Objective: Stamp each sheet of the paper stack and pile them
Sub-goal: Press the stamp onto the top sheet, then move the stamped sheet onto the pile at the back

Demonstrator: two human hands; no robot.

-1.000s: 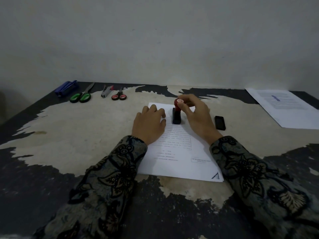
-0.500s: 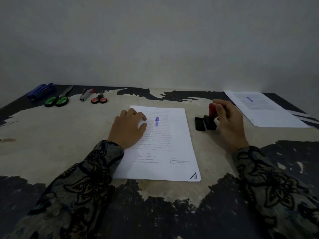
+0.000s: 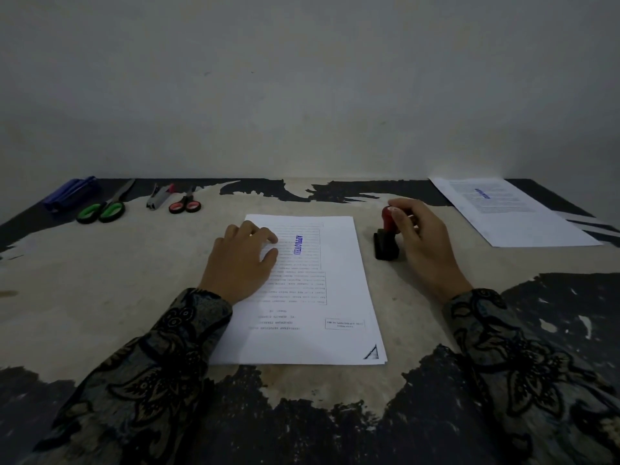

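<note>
While beside paper stack (image 3: 302, 297), stamp (image 3: 386, 236) in right grip (image 3: 419, 239).

2 scissors (image 3: 100, 211), 2 paper piles (image 3: 312, 297)

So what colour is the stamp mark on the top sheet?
Blue: the "APPROVED" mark on the top sheet shows in the head view.

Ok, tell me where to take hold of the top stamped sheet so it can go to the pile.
Probably the near right corner of the top stamped sheet, pinched from the right. That edge lies bare, while the left hand rests on the left half, and the pile lies to the right. The right hand grips the stamp and would have to set it down first.
</note>
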